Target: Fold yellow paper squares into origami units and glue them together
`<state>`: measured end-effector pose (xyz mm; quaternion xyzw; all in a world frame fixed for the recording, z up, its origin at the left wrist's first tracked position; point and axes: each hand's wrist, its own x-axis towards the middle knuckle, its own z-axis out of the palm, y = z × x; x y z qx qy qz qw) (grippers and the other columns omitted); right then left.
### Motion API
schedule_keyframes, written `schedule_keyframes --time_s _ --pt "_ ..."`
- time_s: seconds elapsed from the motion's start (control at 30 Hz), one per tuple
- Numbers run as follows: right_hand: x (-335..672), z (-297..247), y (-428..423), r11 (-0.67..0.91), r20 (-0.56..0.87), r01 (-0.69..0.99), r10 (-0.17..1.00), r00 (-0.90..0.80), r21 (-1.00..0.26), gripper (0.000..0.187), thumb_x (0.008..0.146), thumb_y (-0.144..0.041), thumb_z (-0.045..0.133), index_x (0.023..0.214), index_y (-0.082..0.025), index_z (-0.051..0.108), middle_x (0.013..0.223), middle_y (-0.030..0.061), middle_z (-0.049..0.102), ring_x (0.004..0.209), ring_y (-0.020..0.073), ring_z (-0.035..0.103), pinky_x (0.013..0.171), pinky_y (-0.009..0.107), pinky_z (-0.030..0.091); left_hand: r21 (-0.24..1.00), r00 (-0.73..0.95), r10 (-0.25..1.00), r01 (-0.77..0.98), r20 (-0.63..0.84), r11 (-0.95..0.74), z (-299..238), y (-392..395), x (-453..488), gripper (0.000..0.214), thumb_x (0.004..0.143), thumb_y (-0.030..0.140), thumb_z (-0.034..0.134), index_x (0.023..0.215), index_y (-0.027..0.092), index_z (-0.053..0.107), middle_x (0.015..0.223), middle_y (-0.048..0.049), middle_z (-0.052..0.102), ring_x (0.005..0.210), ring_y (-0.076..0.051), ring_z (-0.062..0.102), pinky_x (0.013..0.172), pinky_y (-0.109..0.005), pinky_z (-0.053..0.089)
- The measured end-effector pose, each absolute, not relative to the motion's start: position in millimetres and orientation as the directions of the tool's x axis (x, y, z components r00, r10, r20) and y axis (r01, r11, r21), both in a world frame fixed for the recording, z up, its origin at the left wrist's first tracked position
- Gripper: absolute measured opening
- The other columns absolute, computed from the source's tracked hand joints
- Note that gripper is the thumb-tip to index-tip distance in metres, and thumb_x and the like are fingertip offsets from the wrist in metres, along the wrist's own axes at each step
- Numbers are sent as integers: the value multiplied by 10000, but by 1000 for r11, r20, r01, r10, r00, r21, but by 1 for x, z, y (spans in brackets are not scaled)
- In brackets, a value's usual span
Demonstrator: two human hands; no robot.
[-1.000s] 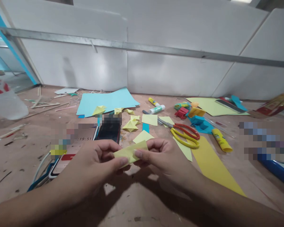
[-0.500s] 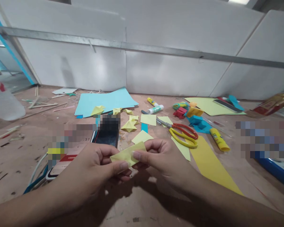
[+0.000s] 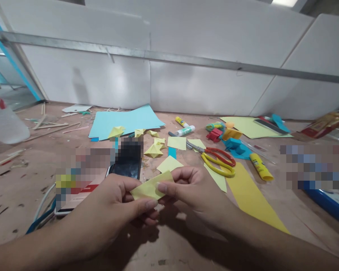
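Note:
Between my hands is a folded piece of pale yellow paper (image 3: 149, 187), held above the table. My left hand (image 3: 127, 201) is closed on its left end, thumb on the near edge. My right hand (image 3: 183, 186) pinches the other end, its thumb pressed on the face of the paper. Fingers behind the paper are partly hidden. Just beyond lie a yellow paper square (image 3: 169, 164) and several folded yellow paper pieces (image 3: 154, 150). Scissors (image 3: 219, 160) with red and yellow handles rest to the right.
Two phones, one black (image 3: 127, 162) and one with a lit screen (image 3: 81, 195), lie at left. Blue sheets (image 3: 124, 120) are at the back. Glue sticks, one green and white (image 3: 185, 130) and one yellow (image 3: 261, 166), lie near folded coloured paper (image 3: 235, 146). A white wall (image 3: 200, 86) stands behind.
My left thumb has shifted slightly along the near edge of the paper, and the paper has tilted a little. Both hands keep hold of it. The things on the table have not moved.

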<state>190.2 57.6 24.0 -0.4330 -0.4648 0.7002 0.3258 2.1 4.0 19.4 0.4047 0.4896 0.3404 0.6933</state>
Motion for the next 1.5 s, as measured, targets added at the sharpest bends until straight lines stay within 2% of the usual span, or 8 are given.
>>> schedule_keyframes --time_s 0.2,0.4,0.57,0.77,0.97,1.1,1.23,1.5 --pt "191 23 56 -338 -310 -1 864 -396 -941 230 628 -299 946 655 -159 766 582 5 727 527 99 632 472 157 483 909 293 872 -22 -393 417 20 5 1 196 847 296 756 717 151 733 667 -6 724 647 -136 688 585 -199 450" --pt "191 24 57 -280 -277 49 880 -387 -959 187 628 -212 941 670 -150 769 582 -12 715 530 79 605 469 131 444 918 297 883 -46 -363 393 10 3 2 304 896 437 731 782 155 740 702 -8 735 639 -140 689 602 -225 476" --pt "189 26 53 -268 -211 -65 865 -455 -961 166 659 -146 915 734 -164 768 656 -32 729 576 79 625 519 140 478 904 261 881 -62 -394 422 14 4 3 351 838 499 786 774 156 746 703 -21 759 633 -140 698 597 -219 499" --pt "189 31 49 -211 -168 -45 874 -456 -976 163 676 -91 889 753 -152 759 693 -41 725 616 72 633 546 132 479 900 278 885 -121 -375 419 11 5 3 273 796 418 844 765 157 771 707 -27 783 644 -151 718 621 -228 536" --pt "189 30 51 -259 -188 -99 870 -456 -961 215 634 -89 912 773 -172 769 691 -34 738 609 91 652 563 162 505 924 176 910 -9 -376 383 20 4 5 164 839 265 778 720 153 767 664 -14 754 606 -125 643 568 -195 452" --pt "188 29 50 -295 -224 -110 878 -424 -949 235 592 -116 937 737 -165 759 658 -30 721 573 102 644 541 183 508 919 185 903 10 -388 393 22 4 6 202 824 302 789 705 148 736 601 32 648 552 -92 520 522 -186 348" --pt "188 29 50 -316 -244 -102 867 -434 -943 239 592 -135 936 736 -163 748 655 -21 725 582 115 656 540 194 515 923 196 904 10 -380 385 21 5 5 264 813 371 807 700 146 730 603 34 613 562 -93 479 528 -193 325" --pt "190 29 49 -257 -213 -50 882 -421 -965 214 611 -100 914 757 -153 766 669 -34 714 601 79 612 546 154 477 927 195 913 -43 -359 374 17 5 6 307 803 451 834 731 155 789 689 -24 753 634 -124 609 593 -200 427"
